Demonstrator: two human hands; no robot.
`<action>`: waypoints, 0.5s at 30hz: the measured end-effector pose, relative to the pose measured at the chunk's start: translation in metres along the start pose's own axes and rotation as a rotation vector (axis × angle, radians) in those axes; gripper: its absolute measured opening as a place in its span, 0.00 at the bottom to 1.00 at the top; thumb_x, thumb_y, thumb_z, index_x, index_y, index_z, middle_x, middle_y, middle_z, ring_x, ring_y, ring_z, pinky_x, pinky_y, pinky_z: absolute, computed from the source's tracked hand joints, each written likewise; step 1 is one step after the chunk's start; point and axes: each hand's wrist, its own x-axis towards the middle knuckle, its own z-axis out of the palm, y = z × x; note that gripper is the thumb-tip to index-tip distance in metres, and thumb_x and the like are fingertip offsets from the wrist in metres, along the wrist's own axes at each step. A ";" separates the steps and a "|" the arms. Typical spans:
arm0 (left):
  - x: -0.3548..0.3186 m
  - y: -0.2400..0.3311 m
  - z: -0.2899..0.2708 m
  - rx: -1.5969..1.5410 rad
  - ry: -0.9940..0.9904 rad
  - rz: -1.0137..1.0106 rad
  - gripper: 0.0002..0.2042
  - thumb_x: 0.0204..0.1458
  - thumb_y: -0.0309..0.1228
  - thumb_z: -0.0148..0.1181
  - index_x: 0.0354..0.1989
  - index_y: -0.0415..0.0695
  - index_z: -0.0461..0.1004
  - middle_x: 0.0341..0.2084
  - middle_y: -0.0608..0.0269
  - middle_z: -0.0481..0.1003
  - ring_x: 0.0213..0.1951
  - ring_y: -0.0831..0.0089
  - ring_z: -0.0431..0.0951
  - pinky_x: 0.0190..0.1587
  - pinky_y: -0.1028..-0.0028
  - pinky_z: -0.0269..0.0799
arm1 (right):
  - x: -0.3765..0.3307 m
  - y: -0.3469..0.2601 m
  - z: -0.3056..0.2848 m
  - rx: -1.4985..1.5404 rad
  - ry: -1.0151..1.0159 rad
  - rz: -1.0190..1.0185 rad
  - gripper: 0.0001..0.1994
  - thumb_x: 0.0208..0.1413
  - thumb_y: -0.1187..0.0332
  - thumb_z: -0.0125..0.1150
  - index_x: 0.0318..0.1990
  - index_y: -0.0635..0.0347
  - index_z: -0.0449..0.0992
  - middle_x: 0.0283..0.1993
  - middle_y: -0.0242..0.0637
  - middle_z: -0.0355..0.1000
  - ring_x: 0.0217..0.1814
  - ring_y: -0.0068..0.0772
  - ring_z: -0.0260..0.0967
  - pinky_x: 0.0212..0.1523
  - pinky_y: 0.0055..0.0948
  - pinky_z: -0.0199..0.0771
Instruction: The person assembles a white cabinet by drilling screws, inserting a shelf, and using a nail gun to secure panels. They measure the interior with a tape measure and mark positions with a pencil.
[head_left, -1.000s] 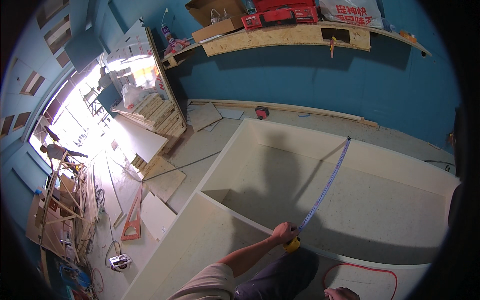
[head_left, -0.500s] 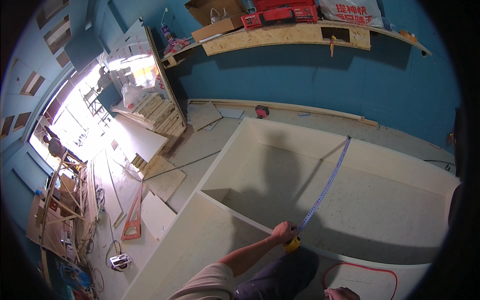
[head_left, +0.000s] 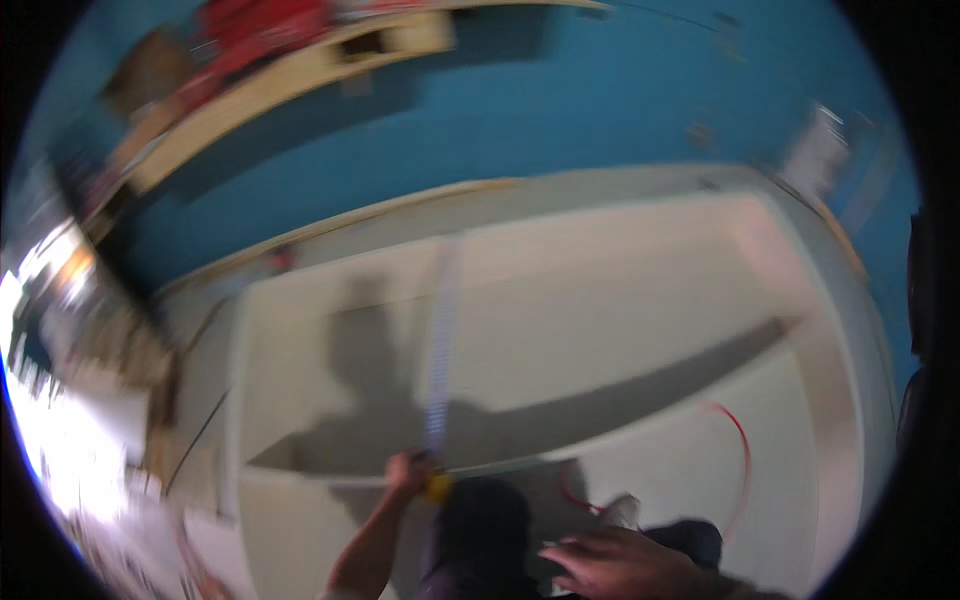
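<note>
The picture is blurred by motion. My left hand (head_left: 410, 470) grips a yellow tape measure case (head_left: 437, 487) at the near edge of a large white box frame (head_left: 800, 330). Its tape blade (head_left: 440, 350) runs away from me across the inside of the frame to the far wall. My right hand (head_left: 615, 562) hovers low in the picture with its fingers spread, holding nothing, just above my dark trouser leg (head_left: 485, 530).
A red cable (head_left: 738, 440) curls on the white panel to the right. A blue wall (head_left: 600, 110) stands behind, with a wooden shelf (head_left: 290, 80) carrying red items. Boards and clutter lie at the bright left side.
The view has swung sharply to the right and tilted, blurring everything. My right hand has come into view at the bottom. My left hand still holds the tape measure at the frame's edge.
</note>
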 end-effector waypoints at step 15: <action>-0.038 0.072 0.019 -0.667 -0.117 0.191 0.06 0.52 0.27 0.53 0.25 0.41 0.68 0.19 0.59 0.71 0.23 0.71 0.73 0.26 0.72 0.69 | -0.028 -0.015 0.032 -0.011 0.116 -0.193 0.11 0.56 0.63 0.49 0.38 0.62 0.72 0.40 0.40 0.71 0.44 0.39 0.70 0.40 0.39 0.71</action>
